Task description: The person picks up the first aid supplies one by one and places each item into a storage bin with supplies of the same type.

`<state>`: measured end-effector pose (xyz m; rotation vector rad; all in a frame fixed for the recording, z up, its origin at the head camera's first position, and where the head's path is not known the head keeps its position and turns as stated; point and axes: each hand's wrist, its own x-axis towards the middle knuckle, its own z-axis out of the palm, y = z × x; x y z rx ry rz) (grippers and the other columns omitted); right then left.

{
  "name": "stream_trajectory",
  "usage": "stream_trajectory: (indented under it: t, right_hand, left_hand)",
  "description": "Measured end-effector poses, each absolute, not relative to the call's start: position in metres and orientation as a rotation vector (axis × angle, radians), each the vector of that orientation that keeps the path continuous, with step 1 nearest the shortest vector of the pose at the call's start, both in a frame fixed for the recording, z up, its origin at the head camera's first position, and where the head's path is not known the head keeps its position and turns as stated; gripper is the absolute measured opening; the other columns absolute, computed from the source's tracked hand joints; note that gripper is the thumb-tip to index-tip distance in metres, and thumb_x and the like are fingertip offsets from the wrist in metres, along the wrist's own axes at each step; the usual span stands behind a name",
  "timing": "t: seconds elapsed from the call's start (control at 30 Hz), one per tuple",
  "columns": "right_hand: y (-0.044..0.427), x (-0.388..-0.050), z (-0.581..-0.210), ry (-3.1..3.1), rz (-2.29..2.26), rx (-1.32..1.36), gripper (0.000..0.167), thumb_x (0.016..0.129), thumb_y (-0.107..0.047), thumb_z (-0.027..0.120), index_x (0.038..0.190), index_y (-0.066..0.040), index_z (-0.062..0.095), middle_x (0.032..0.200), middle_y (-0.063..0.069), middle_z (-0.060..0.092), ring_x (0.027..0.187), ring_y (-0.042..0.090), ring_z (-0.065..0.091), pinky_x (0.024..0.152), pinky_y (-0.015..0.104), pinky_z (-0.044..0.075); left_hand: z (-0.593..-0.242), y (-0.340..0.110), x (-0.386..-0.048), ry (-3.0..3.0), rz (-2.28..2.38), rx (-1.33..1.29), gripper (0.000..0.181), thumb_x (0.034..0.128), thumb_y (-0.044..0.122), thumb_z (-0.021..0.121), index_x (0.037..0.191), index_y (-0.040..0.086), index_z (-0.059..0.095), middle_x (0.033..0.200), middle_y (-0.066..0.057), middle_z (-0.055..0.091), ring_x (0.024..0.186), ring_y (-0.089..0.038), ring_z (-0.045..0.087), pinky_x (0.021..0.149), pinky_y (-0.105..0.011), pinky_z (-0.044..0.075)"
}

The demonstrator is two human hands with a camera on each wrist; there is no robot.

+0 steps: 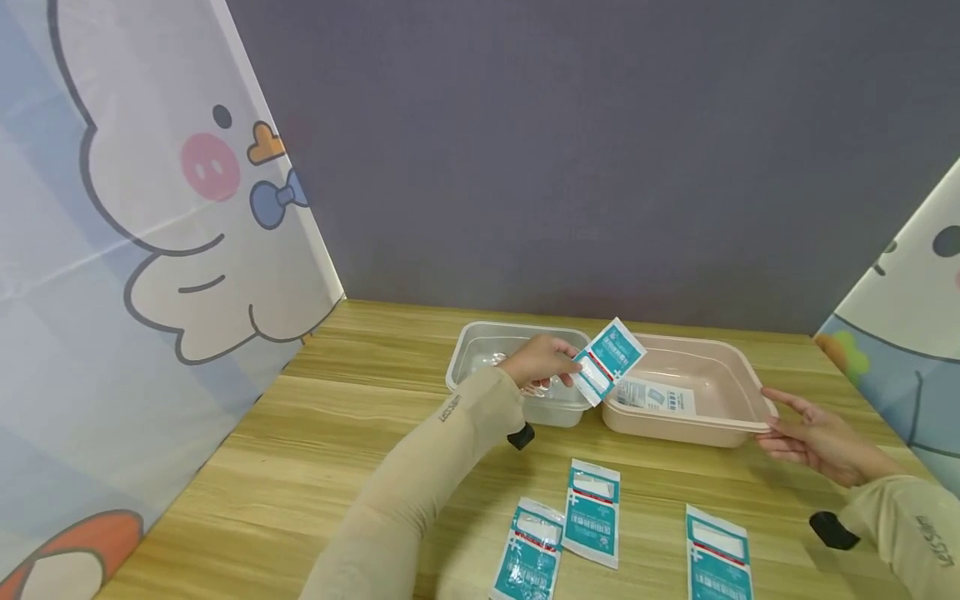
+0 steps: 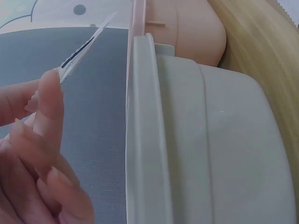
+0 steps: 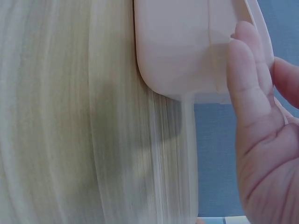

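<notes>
My left hand (image 1: 542, 362) pinches a teal-and-white dressing packet (image 1: 611, 360) by its lower left edge, above the gap between two plastic bins. In the left wrist view the packet (image 2: 88, 46) appears nearly edge-on between thumb and fingers. The pale pink bin (image 1: 682, 430) stands on the right, with a white printed packet (image 1: 656, 395) lying inside. My right hand (image 1: 817, 437) grips that bin's right rim, thumb on one side and fingers on the other, as the right wrist view also shows. Left of it, the whitish translucent bin (image 1: 555, 414) contains shiny clear wrapped items, partly hidden by my left hand.
Three more teal packets lie on the wooden table (image 1: 300, 467): one at the front (image 1: 528, 550), another beside it (image 1: 592, 512), a third further right (image 1: 718, 554). A dark grey panel (image 1: 570, 167) rises behind the table, and cartoon-printed sheets (image 1: 172, 275) border both sides.
</notes>
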<state>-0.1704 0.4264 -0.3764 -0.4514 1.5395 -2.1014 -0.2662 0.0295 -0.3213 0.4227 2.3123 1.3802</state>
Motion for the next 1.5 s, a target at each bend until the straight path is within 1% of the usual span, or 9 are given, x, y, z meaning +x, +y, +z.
stream_trajectory:
  t: [0.17,0.37,0.47,0.57,0.73,0.87,1.1,1.3,1.5]
  right_hand:
    - [0.426,-0.17,-0.375,1.537,-2.101,-0.464,0.055,0.103,0.003,0.033,0.123,-0.041,0.059,0.1,0.016,0.07,0.09,0.021,0.069,0.078,0.028,0.054]
    - [0.426,-0.17,-0.375,1.542,-2.1,-0.461,0.055,0.103,0.003,0.032,0.124,-0.041,0.059,0.1,0.015,0.07,0.09,0.02,0.069,0.078,0.028,0.054]
    - [0.426,-0.17,-0.376,1.548,-2.1,-0.451,0.055,0.103,0.003,0.033,0.123,-0.041,0.059,0.1,0.015,0.071,0.09,0.02,0.069,0.078,0.029,0.054]
    - [0.426,-0.17,-0.376,1.537,-2.102,-0.458,0.055,0.103,0.003,0.033,0.123,-0.041,0.059,0.1,0.015,0.071,0.09,0.021,0.069,0.078,0.029,0.054]
    - [0.426,-0.169,-0.376,1.542,-2.106,-0.461,0.054,0.103,0.003,0.033,0.124,-0.041,0.058,0.1,0.015,0.07,0.091,0.021,0.069,0.079,0.029,0.054]
    - [0.425,-0.168,-0.375,1.559,-2.104,-0.452,0.053,0.103,0.002,0.034,0.123,-0.041,0.058,0.099,0.015,0.071,0.09,0.02,0.069,0.078,0.029,0.054]
    - [0.425,-0.167,-0.373,1.569,-2.095,-0.458,0.052,0.104,0.0,0.033,0.123,-0.041,0.058,0.1,0.014,0.071,0.089,0.02,0.069,0.077,0.028,0.054]
    - [0.425,-0.167,-0.374,1.594,-2.09,-0.447,0.053,0.104,0.0,0.032,0.123,-0.042,0.058,0.099,0.013,0.071,0.089,0.019,0.069,0.077,0.028,0.054]
    - [0.423,-0.168,-0.374,1.602,-2.099,-0.407,0.051,0.104,-0.001,0.035,0.121,-0.042,0.059,0.098,0.013,0.071,0.088,0.02,0.07,0.077,0.029,0.055]
  left_hand:
    - [-0.32,0.036,-0.268,2.336,1.388,0.401,0.016,0.091,0.015,0.067,0.105,0.008,0.068,0.066,-0.006,0.067,0.044,-0.014,0.034,0.042,-0.023,0.028]
    - [-0.318,0.043,-0.269,2.323,1.407,0.383,0.018,0.0906,0.014,0.068,0.108,0.007,0.068,0.065,-0.006,0.067,0.047,-0.017,0.035,0.046,-0.027,0.03]
    - [-0.317,0.047,-0.272,2.321,1.404,0.414,0.018,0.0906,0.013,0.067,0.107,0.007,0.068,0.064,-0.005,0.066,0.046,-0.016,0.034,0.046,-0.026,0.029]
    - [-0.315,0.051,-0.274,2.33,1.38,0.445,0.019,0.0908,0.012,0.067,0.108,0.006,0.067,0.063,-0.003,0.064,0.043,-0.014,0.034,0.046,-0.025,0.029]
    - [-0.312,0.06,-0.279,2.34,1.337,0.466,0.022,0.0895,0.011,0.068,0.11,0.006,0.067,0.064,-0.001,0.064,0.044,-0.014,0.035,0.045,-0.025,0.029]
    - [-0.309,0.065,-0.28,2.33,1.314,0.473,0.02,0.0885,0.009,0.069,0.108,0.006,0.068,0.066,-0.001,0.065,0.042,-0.011,0.034,0.042,-0.022,0.028]
    - [-0.308,0.075,-0.28,2.336,1.346,0.424,0.02,0.0875,0.009,0.07,0.106,0.003,0.07,0.066,-0.001,0.066,0.039,-0.009,0.033,0.041,-0.022,0.028]
    - [-0.311,0.084,-0.28,2.373,1.391,0.371,0.012,0.0887,0.013,0.07,0.099,0.006,0.072,0.066,0.0,0.066,0.041,-0.009,0.033,0.042,-0.022,0.029]
    - [-0.31,0.09,-0.281,2.443,1.334,0.379,0.009,0.0898,0.017,0.069,0.095,0.01,0.072,0.067,0.003,0.065,0.045,-0.01,0.038,0.044,-0.023,0.032]
